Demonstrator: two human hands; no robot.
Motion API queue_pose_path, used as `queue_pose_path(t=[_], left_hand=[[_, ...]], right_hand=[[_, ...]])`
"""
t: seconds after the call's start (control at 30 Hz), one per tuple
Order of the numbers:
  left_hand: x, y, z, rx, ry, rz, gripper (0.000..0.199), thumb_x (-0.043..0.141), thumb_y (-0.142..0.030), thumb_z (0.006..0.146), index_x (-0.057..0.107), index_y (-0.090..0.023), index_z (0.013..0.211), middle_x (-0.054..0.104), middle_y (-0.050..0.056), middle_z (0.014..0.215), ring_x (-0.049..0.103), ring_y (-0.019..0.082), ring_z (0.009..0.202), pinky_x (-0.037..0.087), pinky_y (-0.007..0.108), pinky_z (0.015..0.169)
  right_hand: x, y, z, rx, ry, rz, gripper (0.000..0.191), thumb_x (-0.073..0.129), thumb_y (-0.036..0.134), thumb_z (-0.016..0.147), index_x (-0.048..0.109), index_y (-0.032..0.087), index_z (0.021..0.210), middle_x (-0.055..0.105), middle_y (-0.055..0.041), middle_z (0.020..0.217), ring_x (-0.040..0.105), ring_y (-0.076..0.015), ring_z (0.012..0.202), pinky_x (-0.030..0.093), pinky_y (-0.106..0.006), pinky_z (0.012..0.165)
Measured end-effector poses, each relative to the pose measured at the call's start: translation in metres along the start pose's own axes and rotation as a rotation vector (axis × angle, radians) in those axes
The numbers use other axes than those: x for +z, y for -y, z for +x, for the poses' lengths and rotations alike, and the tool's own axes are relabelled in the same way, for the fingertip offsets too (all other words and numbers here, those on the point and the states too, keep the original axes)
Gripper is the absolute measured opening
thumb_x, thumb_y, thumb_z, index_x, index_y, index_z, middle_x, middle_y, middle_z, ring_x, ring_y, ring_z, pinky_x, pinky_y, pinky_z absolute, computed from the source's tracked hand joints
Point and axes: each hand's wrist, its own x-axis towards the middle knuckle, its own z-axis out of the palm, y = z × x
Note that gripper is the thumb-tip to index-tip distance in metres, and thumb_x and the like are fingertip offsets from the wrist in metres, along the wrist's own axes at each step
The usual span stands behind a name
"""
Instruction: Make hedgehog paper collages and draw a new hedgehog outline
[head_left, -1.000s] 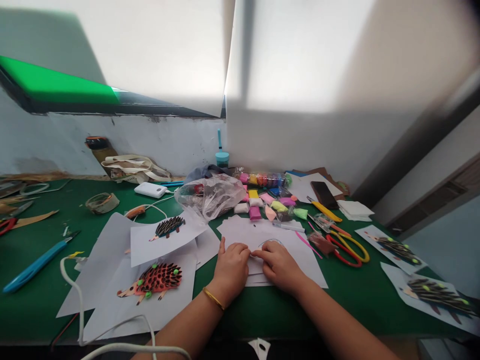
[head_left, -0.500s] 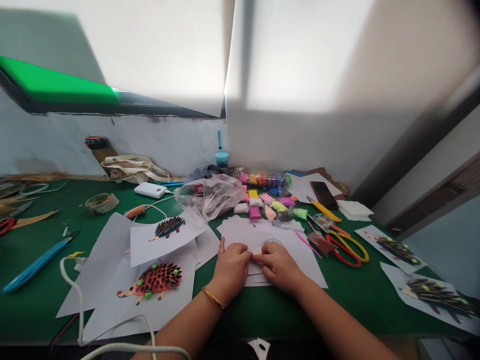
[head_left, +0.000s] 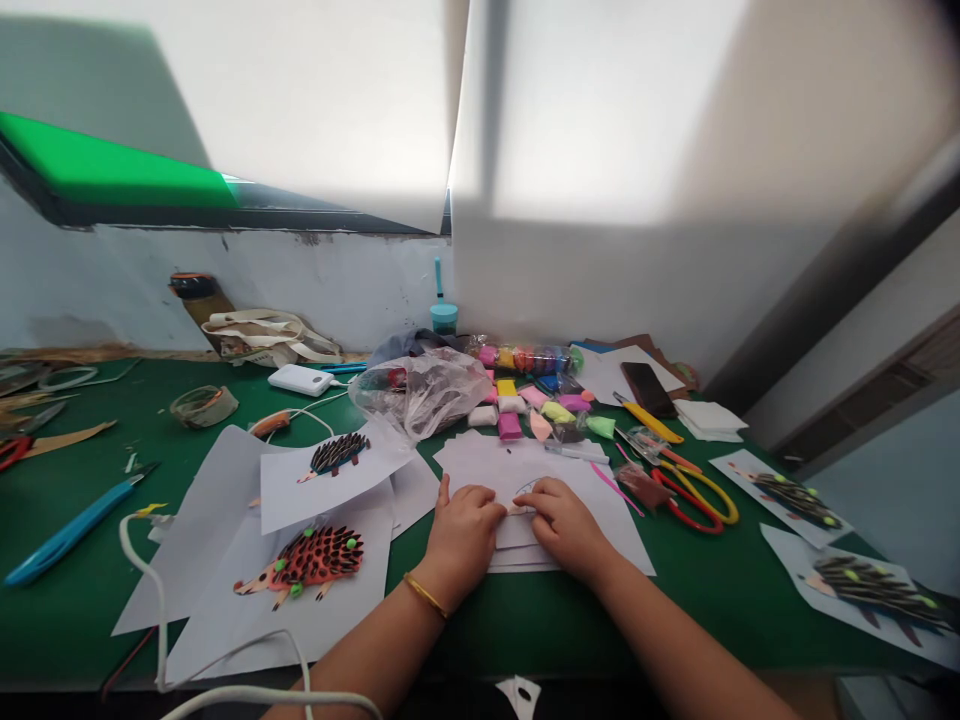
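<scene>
In front of me a sheet of white paper (head_left: 480,463) lies on top of other sheets. It bears a pen-drawn outline (head_left: 529,487), partly covered by my hands, with a small pale peach patch, seemingly clay, at its left end. My left hand (head_left: 466,525), with a gold bangle at the wrist, rests on the sheet's left side; its little finger sticks out and the others bend toward the drawing. My right hand (head_left: 562,522) lies over the drawing's right part. Its index finger is stretched out, touching the peach patch, while the other fingers curl beneath. Neither hand visibly holds anything.
Several clay packets (head_left: 556,412) and a crumpled plastic bag (head_left: 424,392) lie behind the paper. Right are scissors (head_left: 724,497), a yellow cutter (head_left: 652,422) and a phone (head_left: 647,388). Hedgehog pictures (head_left: 319,565) lie on both sides. A white cable (head_left: 161,625) loops at front left.
My right hand has drawn back slightly, away from the left fingers, uncovering more of the drawn outline and the peach patch. My left hand stays in place.
</scene>
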Motion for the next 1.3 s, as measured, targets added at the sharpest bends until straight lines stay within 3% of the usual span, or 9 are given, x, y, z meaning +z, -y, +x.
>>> queue_pose_path(t=[0.17,0.37,0.57,0.8,1.07,1.3], left_hand=[[-0.0009,-0.0022,0.0010,0.040,-0.006,0.044,0.021,0.055,-0.014,0.087,0.069,-0.029,0.091,0.068,-0.001,0.103,0.059,0.019,0.102,0.002,0.057,0.117],[-0.0002,-0.0019,0.0000,0.054,-0.010,0.058,0.027,0.051,-0.012,0.089,0.067,-0.030,0.101,0.068,-0.001,0.102,0.059,0.018,0.103,0.002,0.058,0.116],[-0.0008,-0.0027,-0.0015,0.071,-0.005,0.099,0.025,0.055,-0.019,0.090,0.066,-0.036,0.106,0.066,-0.001,0.110,0.057,0.020,0.107,0.006,0.059,0.115],[-0.0033,-0.0042,-0.0010,0.035,0.016,0.048,0.037,0.049,-0.012,0.090,0.062,-0.033,0.117,0.066,0.001,0.111,0.056,0.021,0.109,0.005,0.059,0.116],[-0.0012,-0.0061,-0.0020,0.024,0.033,0.097,0.035,0.050,-0.019,0.092,0.062,-0.040,0.116,0.062,0.001,0.114,0.052,0.023,0.111,0.009,0.062,0.114],[-0.0002,-0.0043,-0.0002,-0.002,0.032,0.058,0.037,0.047,-0.012,0.091,0.061,-0.035,0.117,0.063,0.001,0.110,0.053,0.020,0.107,0.010,0.059,0.115]], right_hand=[[-0.0005,-0.0052,0.0016,0.047,-0.016,0.063,0.044,0.046,0.002,0.074,0.072,0.022,0.104,0.061,-0.0054,0.092,0.057,-0.0197,0.092,0.047,-0.034,0.087],[-0.0026,-0.0063,0.0022,0.081,-0.027,0.107,0.044,0.045,0.002,0.074,0.072,0.021,0.103,0.060,-0.0053,0.091,0.057,-0.0192,0.091,0.047,-0.034,0.087],[-0.0016,-0.0072,0.0024,0.076,-0.028,0.113,0.043,0.046,0.002,0.075,0.072,0.021,0.103,0.060,-0.0056,0.091,0.057,-0.0195,0.091,0.046,-0.034,0.087],[-0.0018,-0.0076,0.0029,0.081,-0.030,0.123,0.044,0.045,0.002,0.074,0.072,0.021,0.104,0.061,-0.0056,0.092,0.058,-0.0192,0.092,0.047,-0.034,0.088],[-0.0014,-0.0075,0.0028,0.082,-0.026,0.115,0.044,0.045,0.003,0.075,0.072,0.021,0.103,0.061,-0.0056,0.092,0.058,-0.0190,0.091,0.047,-0.034,0.087],[-0.0017,-0.0077,0.0034,0.085,-0.022,0.116,0.044,0.046,0.002,0.074,0.073,0.022,0.103,0.060,-0.0052,0.091,0.058,-0.0191,0.091,0.047,-0.034,0.086]])
